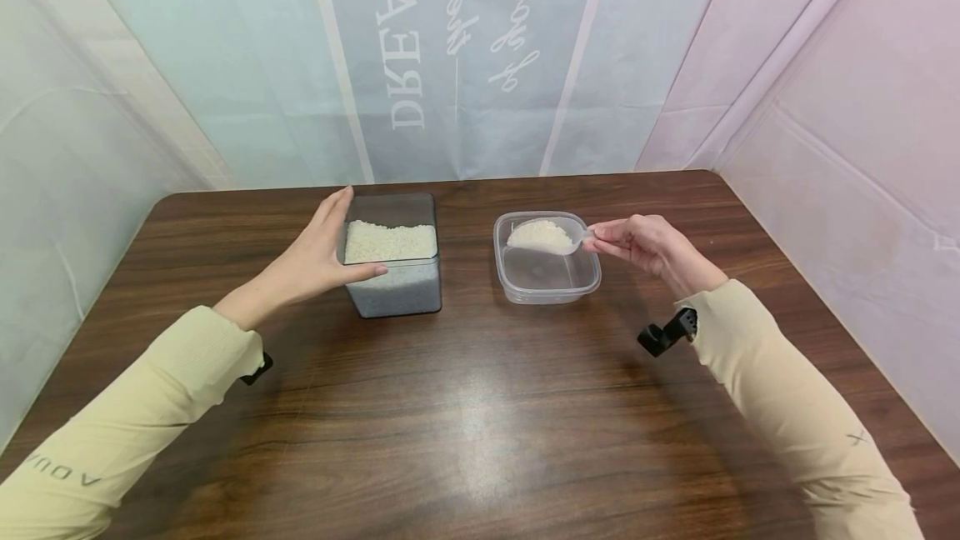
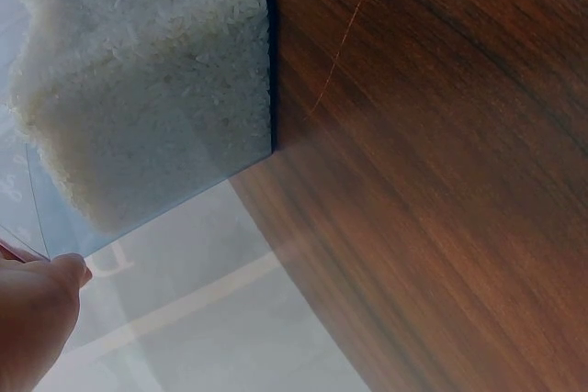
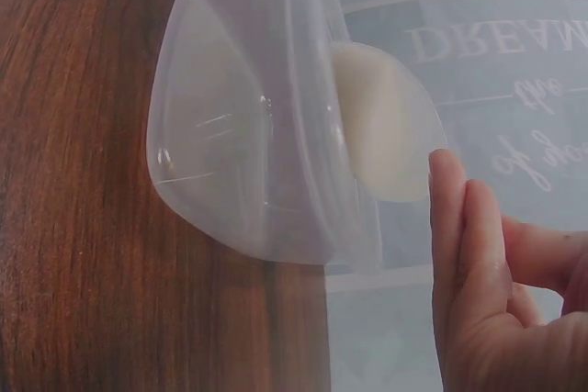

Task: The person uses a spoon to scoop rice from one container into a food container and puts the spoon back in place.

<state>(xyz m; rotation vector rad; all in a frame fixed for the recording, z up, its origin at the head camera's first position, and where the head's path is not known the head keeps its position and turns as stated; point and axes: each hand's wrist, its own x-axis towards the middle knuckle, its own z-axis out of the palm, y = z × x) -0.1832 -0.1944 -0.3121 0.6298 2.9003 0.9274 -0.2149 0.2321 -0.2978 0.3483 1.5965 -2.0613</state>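
Observation:
A dark translucent bin of white rice (image 1: pixel 393 294) stands upright on the table, left of centre. My left hand (image 1: pixel 318 252) holds it by the left side, with the thumb along the front rim and the fingers toward the back; most of that hand is out of the left wrist view. My right hand (image 1: pixel 648 248) pinches the handle of a clear scoop (image 3: pixel 400 126). White rice (image 1: pixel 542 234) fills the scoop, which is held over a clear square plastic container (image 1: pixel 547 297). In the right wrist view the container's rim hides part of the scoop.
Both containers stand toward the back of a dark brown wooden table (image 1: pixel 480 423), with bare wood between them. Behind it hangs a pale blue cloth (image 1: pixel 480 140) with printed lettering. Pale sheets (image 1: pixel 847 165) hang at the sides.

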